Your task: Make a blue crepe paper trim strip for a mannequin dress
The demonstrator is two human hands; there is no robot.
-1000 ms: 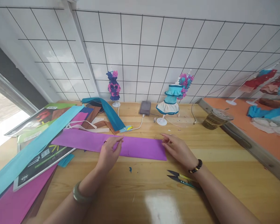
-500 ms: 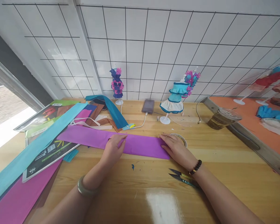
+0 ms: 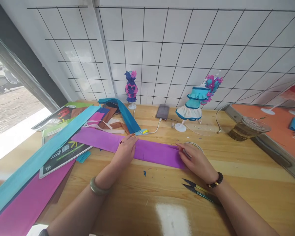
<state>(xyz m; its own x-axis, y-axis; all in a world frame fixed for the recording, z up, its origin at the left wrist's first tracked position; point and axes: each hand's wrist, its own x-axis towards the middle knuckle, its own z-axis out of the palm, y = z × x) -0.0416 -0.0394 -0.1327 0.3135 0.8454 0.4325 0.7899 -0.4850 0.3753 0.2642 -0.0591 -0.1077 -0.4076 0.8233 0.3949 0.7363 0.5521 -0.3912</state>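
A long purple strip (image 3: 157,152), of crepe paper or thin cloth, lies across the wooden table, with a small slit near the middle of its lower edge. My left hand (image 3: 126,147) rests flat on the strip, its fingers stretched over the upper edge. At the strip's right end my right hand (image 3: 193,159) has its fingers closed round the edge, where the upper layer lifts slightly. Partly behind that hand lies a roll of tape (image 3: 198,146). Thread snips (image 3: 195,190) with dark blades lie below my right wrist, partly covered by the forearm.
Turquoise strips (image 3: 66,131), a magenta sheet (image 3: 36,193) and printed magazines (image 3: 64,157) pile up on the left. Two small dress forms (image 3: 131,88) (image 3: 189,108) stand by the tiled wall, with a cabled dark device (image 3: 162,112) between them. A lidded cup (image 3: 245,128) stands right.
My left hand has flattened from a loose pinch onto the strip. My right fingers have curled at its right end, raising the upper edge a little. The view has shifted left.
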